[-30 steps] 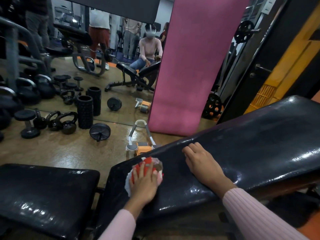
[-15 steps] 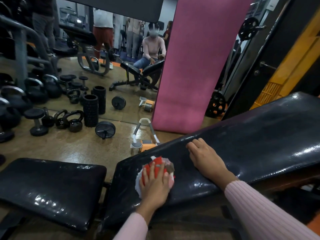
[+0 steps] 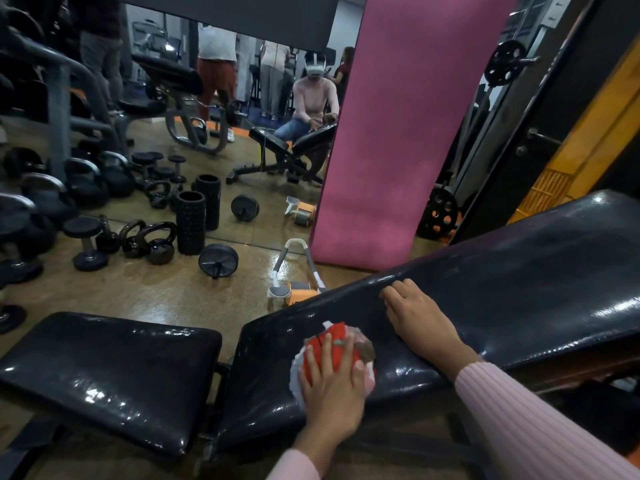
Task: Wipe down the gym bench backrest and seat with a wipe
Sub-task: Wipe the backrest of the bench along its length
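Your left hand [image 3: 332,386], fingers flat, is pressing the red-and-white crumpled wipe [image 3: 334,351] onto the glossy black padded backrest [image 3: 519,289], having slid slightly toward three o'clock; your right hand [image 3: 420,317] is resting open at one o'clock, black seat [image 3: 104,368] unwiped yet

Kettlebells [image 3: 157,245], a foam roller [image 3: 189,226], perhaps an ab wheel [image 3: 218,260], and a pink mat [image 3: 398,133] against the mirror [image 3: 225,98].

Gym: kettlebells [image 3: 157,245], bench [image 3: 110,372], probably mirror [image 3: 242,133].
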The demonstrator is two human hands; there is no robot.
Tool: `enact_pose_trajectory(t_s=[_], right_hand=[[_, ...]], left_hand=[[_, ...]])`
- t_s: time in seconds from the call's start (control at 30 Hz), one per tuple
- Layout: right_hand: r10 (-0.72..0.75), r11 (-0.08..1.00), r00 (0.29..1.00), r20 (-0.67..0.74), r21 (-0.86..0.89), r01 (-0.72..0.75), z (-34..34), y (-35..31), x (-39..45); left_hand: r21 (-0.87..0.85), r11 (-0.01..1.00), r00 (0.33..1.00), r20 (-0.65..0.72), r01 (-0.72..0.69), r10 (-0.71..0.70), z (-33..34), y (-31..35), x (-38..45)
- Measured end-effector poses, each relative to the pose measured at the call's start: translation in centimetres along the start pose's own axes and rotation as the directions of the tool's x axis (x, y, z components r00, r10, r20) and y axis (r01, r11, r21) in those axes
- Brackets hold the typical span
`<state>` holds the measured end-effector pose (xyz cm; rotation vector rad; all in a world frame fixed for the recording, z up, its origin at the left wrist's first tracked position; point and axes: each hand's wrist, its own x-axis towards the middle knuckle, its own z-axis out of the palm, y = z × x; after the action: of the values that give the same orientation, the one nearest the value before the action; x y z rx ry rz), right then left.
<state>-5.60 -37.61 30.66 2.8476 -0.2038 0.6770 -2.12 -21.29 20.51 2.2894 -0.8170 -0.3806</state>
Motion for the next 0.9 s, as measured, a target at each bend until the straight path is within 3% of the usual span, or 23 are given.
enact_pose_trajectory(t_s=[0.07, 0.13, 0.23, 0.47, 0.73, 0.9], right_hand=[[-0.004, 1.0, 1.0, 0.011, -0.003, 0.004, 0.0, 0.0, 0.0], [0.004, 1.0, 1.0, 0.027, -0.001, -0.004, -0.1, 0.0, 0.1], [0.053, 0.998, 0.998, 0.023, 0.02, -0.054, -0.3, 0.0, 0.2], [0.013, 1.0, 1.0, -0.004, -0.005, -0.013, -0.1, -0.1, 0.0], [0.002, 1.0, 0.997, 0.072, -0.013, -0.001, -0.1, -0.1, 0.2], [-0.044, 0.997, 0.997, 0.067, -0.063, 0.049, -0.3, -0.4, 0.1]], left_hand=[[0.079, 0.994, 0.992, -0.098, -0.075, 0.083, 1.5, 1.9, -2.0], [0.064, 0.995, 0.997, -0.008, -0.081, 0.081, 2.2, 4.5, -2.6], [-0.011, 0.989, 0.989, -0.03, -0.148, 0.147, 0.9, 6.3, -0.7], [-0.026, 0.996, 0.996, 0.03, 0.089, -0.088, -0.5, 0.5, 1.1], [-0.085, 0.996, 0.992, 0.122, -0.032, 0.042, -0.6, 4.6, -1.1], [-0.132, 0.991, 0.988, 0.154, 0.024, -0.003, -1.9, 3.2, 1.2]])
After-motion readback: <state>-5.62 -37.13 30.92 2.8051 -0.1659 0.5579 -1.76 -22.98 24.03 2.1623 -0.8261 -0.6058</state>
